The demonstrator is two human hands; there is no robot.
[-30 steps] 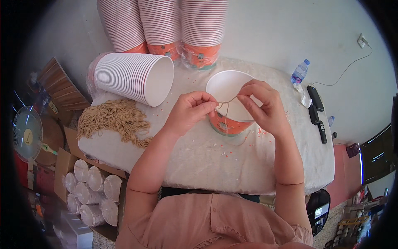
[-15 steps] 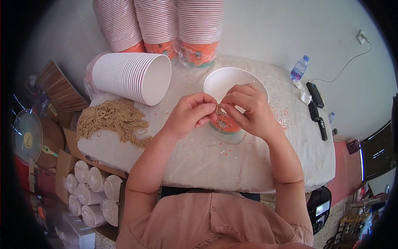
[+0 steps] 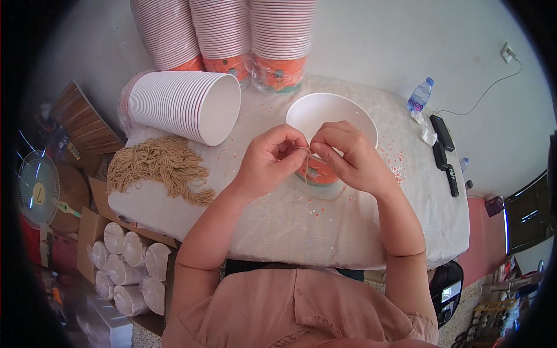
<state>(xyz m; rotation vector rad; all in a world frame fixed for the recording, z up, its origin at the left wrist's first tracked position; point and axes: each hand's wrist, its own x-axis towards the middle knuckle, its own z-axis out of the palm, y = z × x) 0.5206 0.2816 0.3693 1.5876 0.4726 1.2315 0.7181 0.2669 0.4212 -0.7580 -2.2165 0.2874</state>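
Note:
Between my two hands is a short tan string [image 3: 307, 168], with a tail hanging down. My left hand [image 3: 272, 158] pinches it between thumb and forefinger. Close beside it, my right hand [image 3: 346, 152] pinches the same string, its fingertips nearly touching the left ones. Both hands are in front of a white paper bucket [image 3: 331, 107] with an orange printed outside, which they partly hide. A heap of cut tan strings [image 3: 159, 168] lies on the table to the left of my left forearm.
Nested white buckets [image 3: 174, 107] lie sideways at the back left, before tall wrapped bucket stacks [image 3: 278, 40]. Orange and white bits [image 3: 397, 168] dot the tablecloth [image 3: 278, 232]. A water bottle [image 3: 420, 95] and black devices [image 3: 441, 132] sit right. Left below, a carton [image 3: 87, 255] holds wrapped white cups.
The string's small loop seen between my fingertips before is no longer visible; the string now runs between the two pinches. Both hands have shifted only slightly.

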